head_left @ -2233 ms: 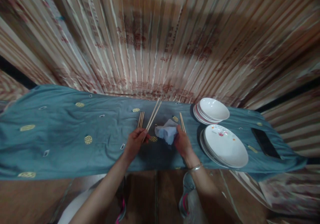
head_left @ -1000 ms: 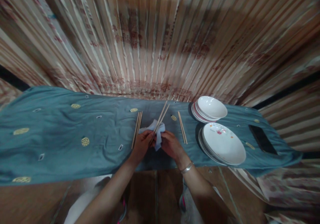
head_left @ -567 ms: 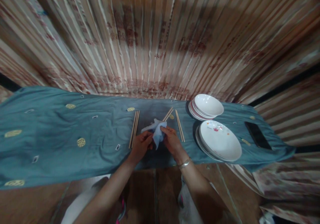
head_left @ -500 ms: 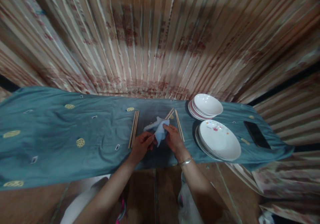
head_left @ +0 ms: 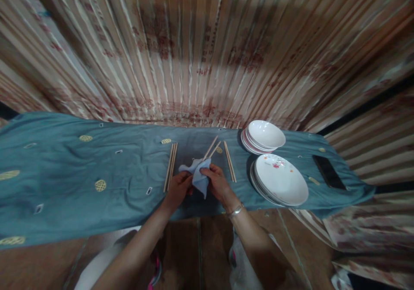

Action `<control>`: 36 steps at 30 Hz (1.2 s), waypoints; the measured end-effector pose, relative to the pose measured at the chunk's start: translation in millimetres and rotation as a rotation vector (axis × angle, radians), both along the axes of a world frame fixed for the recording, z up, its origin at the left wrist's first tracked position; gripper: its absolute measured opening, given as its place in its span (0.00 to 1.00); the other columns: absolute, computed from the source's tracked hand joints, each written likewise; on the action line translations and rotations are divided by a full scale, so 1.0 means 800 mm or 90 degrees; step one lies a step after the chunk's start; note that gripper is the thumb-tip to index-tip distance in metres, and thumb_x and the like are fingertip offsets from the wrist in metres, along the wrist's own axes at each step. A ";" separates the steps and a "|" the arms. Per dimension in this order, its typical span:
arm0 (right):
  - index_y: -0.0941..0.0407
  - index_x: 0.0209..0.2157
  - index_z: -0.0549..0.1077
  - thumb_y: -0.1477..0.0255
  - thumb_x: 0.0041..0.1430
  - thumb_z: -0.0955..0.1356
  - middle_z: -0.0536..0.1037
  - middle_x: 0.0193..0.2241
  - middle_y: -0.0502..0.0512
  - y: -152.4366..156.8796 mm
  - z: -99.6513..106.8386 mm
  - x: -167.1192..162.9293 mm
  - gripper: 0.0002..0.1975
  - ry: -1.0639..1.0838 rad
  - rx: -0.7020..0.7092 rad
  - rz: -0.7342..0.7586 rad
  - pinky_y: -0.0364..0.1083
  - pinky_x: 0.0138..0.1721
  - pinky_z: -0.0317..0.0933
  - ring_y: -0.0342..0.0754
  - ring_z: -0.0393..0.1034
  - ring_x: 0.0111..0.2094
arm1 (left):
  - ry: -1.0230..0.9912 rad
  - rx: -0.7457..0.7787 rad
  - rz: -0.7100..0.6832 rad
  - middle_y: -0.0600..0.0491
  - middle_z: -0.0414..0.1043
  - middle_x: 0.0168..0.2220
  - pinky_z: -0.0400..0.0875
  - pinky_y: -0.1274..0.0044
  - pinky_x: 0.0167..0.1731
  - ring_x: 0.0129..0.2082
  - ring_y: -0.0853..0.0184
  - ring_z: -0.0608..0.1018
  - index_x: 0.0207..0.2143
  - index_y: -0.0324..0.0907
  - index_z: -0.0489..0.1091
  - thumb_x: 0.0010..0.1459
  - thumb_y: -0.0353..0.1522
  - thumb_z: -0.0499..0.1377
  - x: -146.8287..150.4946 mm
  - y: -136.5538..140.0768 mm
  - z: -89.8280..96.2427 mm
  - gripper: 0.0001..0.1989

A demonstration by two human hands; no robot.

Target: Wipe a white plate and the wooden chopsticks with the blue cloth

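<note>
A pale blue cloth (head_left: 201,180) is wrapped around a pair of wooden chopsticks (head_left: 211,148), whose upper ends stick out and spread slightly apart. My right hand (head_left: 220,182) is closed on the cloth, thumb on top, with the chopsticks inside. Closed at the cloth's left side is my left hand (head_left: 179,188); its fingertips are partly hidden, and the lower ends of the chopsticks do not show. Several loose chopsticks (head_left: 170,167) lie side by side left of the cloth. More chopsticks (head_left: 230,161) rest just right of my right hand.
To the right stand a stack of white bowls (head_left: 267,134) and, nearer me, a stack of floral plates (head_left: 281,180). A black phone (head_left: 329,172) lies at the far right. The teal tablecloth (head_left: 71,165) covers the narrow table; a pleated curtain (head_left: 190,57) hangs behind.
Both hands have shifted slightly left and down with the cloth. The chopsticks in it now stick out farther and their ends have spread apart. The view has turned a little.
</note>
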State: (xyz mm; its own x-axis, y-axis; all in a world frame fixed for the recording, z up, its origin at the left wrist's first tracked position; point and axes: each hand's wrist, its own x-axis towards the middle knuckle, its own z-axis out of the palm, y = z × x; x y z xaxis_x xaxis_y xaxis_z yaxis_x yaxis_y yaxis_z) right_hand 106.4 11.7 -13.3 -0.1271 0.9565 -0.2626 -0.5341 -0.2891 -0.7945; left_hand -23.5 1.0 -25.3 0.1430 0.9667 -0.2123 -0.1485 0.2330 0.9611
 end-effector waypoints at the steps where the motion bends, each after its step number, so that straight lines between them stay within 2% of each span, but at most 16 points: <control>1: 0.58 0.25 0.74 0.71 0.38 0.74 0.75 0.19 0.46 0.000 0.000 0.000 0.09 -0.001 -0.001 -0.004 0.40 0.24 0.61 0.40 0.65 0.19 | -0.003 0.002 -0.010 0.61 0.59 0.11 0.52 0.82 0.14 0.12 0.77 0.60 0.18 0.40 0.63 0.45 0.45 0.61 0.000 0.000 0.001 0.18; 5: 0.58 0.25 0.74 0.70 0.37 0.74 0.75 0.18 0.46 0.010 0.002 0.012 0.10 0.008 -0.021 -0.065 0.39 0.22 0.60 0.39 0.65 0.18 | 0.002 -0.003 -0.065 0.57 0.67 0.16 0.51 0.82 0.14 0.12 0.77 0.62 0.21 0.39 0.66 0.47 0.44 0.60 0.000 -0.004 0.008 0.17; 12: 0.57 0.27 0.73 0.70 0.40 0.73 0.76 0.20 0.47 0.030 0.012 0.056 0.10 -0.027 -0.004 -0.154 0.43 0.28 0.65 0.46 0.71 0.25 | 0.003 -0.016 -0.124 0.57 0.66 0.17 0.51 0.82 0.14 0.13 0.78 0.62 0.22 0.38 0.66 0.48 0.44 0.60 -0.001 -0.013 0.010 0.17; 17: 0.57 0.27 0.72 0.69 0.41 0.73 0.77 0.22 0.47 0.032 0.014 0.075 0.10 -0.023 0.003 -0.213 0.44 0.28 0.65 0.44 0.70 0.23 | -0.006 -0.043 -0.117 0.56 0.69 0.17 0.55 0.83 0.15 0.14 0.76 0.66 0.21 0.39 0.65 0.46 0.44 0.62 0.000 -0.016 0.007 0.17; 22: 0.57 0.30 0.72 0.67 0.44 0.73 0.77 0.22 0.47 0.030 0.012 0.074 0.11 -0.012 0.016 -0.184 0.45 0.29 0.66 0.46 0.72 0.25 | -0.037 -0.074 -0.078 0.55 0.72 0.18 0.62 0.81 0.17 0.16 0.73 0.72 0.23 0.39 0.66 0.41 0.42 0.66 0.002 -0.015 -0.001 0.17; 27: 0.57 0.28 0.73 0.69 0.41 0.74 0.76 0.21 0.47 0.025 0.012 0.061 0.11 0.011 0.006 -0.163 0.44 0.28 0.65 0.45 0.71 0.25 | -0.053 -0.091 -0.049 0.57 0.71 0.16 0.62 0.81 0.17 0.15 0.72 0.72 0.23 0.39 0.65 0.36 0.40 0.68 0.006 -0.013 -0.002 0.18; 31: 0.57 0.26 0.74 0.68 0.39 0.75 0.75 0.18 0.47 0.015 0.009 0.037 0.11 0.011 -0.008 -0.106 0.43 0.27 0.64 0.44 0.71 0.22 | -0.058 -0.076 -0.038 0.56 0.71 0.17 0.62 0.81 0.17 0.15 0.72 0.71 0.22 0.39 0.66 0.36 0.41 0.68 0.009 -0.009 0.005 0.18; 36: 0.57 0.25 0.74 0.67 0.39 0.75 0.76 0.18 0.47 0.000 0.001 0.005 0.12 0.006 -0.003 -0.040 0.42 0.25 0.63 0.43 0.69 0.21 | -0.059 -0.014 -0.008 0.61 0.63 0.13 0.58 0.82 0.16 0.13 0.76 0.65 0.20 0.40 0.64 0.37 0.40 0.67 0.006 -0.002 0.011 0.17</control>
State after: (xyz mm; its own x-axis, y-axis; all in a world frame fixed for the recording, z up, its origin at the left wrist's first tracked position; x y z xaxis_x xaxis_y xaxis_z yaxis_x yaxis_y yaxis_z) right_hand 110.0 12.0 -12.7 -0.0694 0.9615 -0.2657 -0.5592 -0.2581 -0.7878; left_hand -18.6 -0.6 -16.9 0.1744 0.9601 -0.2185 -0.2332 0.2558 0.9382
